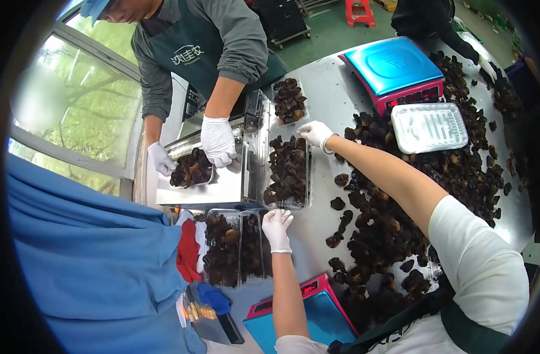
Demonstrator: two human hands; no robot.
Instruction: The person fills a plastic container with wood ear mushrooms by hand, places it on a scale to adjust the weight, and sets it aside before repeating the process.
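Note:
A clear plastic tray (287, 171) filled with dark, curled wood ear mushrooms lies between my two gloved hands. At its near end, my left hand (276, 230) has bent fingers closed on the rim. My right hand (317, 134) pinches the far right corner, its fingertips close together. Another filled tray (289, 101) stands just beyond. Left of my left hand, two more filled trays (223, 248) sit side by side. Across the table, a co-worker's gloved hands (218, 141) hold a tray of mushrooms (192, 168) on a metal machine (229, 180).
Loose mushrooms (382, 236) spread over the metal table (323, 76) to my right. A blue-topped scale (394, 65) stands at the back, with an upside-down empty tray (429, 128) beside it. A second scale (317, 312) is near me. Blue cloth (93, 248) hangs at left.

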